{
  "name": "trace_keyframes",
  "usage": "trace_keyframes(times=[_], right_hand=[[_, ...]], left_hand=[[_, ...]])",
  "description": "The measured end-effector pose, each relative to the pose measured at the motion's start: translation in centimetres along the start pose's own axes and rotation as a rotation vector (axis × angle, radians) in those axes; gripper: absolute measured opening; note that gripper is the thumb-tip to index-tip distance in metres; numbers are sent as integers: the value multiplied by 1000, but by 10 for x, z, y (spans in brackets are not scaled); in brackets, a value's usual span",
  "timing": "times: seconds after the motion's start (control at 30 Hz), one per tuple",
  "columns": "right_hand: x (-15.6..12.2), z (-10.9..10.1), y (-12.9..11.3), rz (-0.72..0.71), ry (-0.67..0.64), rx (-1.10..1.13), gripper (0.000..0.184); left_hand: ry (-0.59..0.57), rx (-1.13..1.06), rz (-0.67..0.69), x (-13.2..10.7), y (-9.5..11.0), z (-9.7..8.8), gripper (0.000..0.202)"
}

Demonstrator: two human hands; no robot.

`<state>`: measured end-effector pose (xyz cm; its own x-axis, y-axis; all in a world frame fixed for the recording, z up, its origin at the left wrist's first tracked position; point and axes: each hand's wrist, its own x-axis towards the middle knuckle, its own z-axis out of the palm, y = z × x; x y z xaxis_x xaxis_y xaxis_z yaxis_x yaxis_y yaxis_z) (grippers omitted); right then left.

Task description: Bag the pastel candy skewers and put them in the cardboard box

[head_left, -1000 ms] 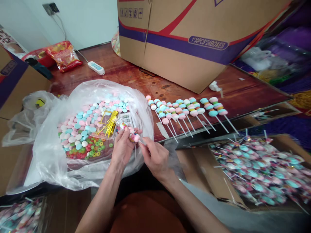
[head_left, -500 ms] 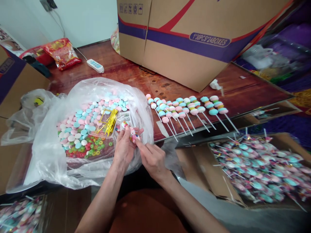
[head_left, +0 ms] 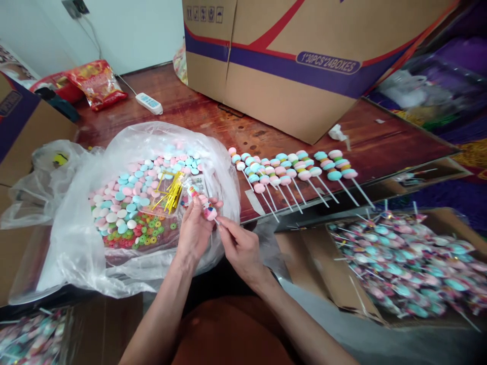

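Note:
My left hand [head_left: 195, 228] is closed round a candy skewer [head_left: 205, 207] in a clear wrapper, its coloured discs showing above my fingers. My right hand [head_left: 239, 244] pinches the skewer's lower end, just under the pink candy, where the stick comes out. Both hands meet at the near rim of a big clear plastic bag [head_left: 76, 238] filled with loose pink, blue and white candy discs [head_left: 129, 192] and small coloured rings [head_left: 146, 230]. A bundle of gold twist ties [head_left: 172, 192] lies on the candies just above my left hand.
A row of several finished candy skewers [head_left: 292, 172] lies on the dark wooden table [head_left: 243, 129]. Behind stands a large cardboard box [head_left: 297, 61]. A carton of wrapped skewers [head_left: 403, 263] sits at the lower right. A white power strip [head_left: 149, 103] and red snack bag [head_left: 97, 83] lie far left.
The skewer has turned a little in my hands and tilted up to the left. My right fingers have shifted along its lower end. Everything else stays put.

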<state>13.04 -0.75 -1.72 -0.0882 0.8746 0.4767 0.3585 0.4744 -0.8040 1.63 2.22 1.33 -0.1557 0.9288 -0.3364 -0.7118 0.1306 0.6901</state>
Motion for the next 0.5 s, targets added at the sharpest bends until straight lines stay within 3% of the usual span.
trace_keyframes(times=[0.2, 0.5], right_hand=[[-5, 7, 1, -7, 23, -48, 40], [-2, 7, 2, -92, -91, 36, 41]], left_hand=[[-24, 32, 15, -1, -5, -3, 26], [24, 14, -59, 0, -8, -5, 29]])
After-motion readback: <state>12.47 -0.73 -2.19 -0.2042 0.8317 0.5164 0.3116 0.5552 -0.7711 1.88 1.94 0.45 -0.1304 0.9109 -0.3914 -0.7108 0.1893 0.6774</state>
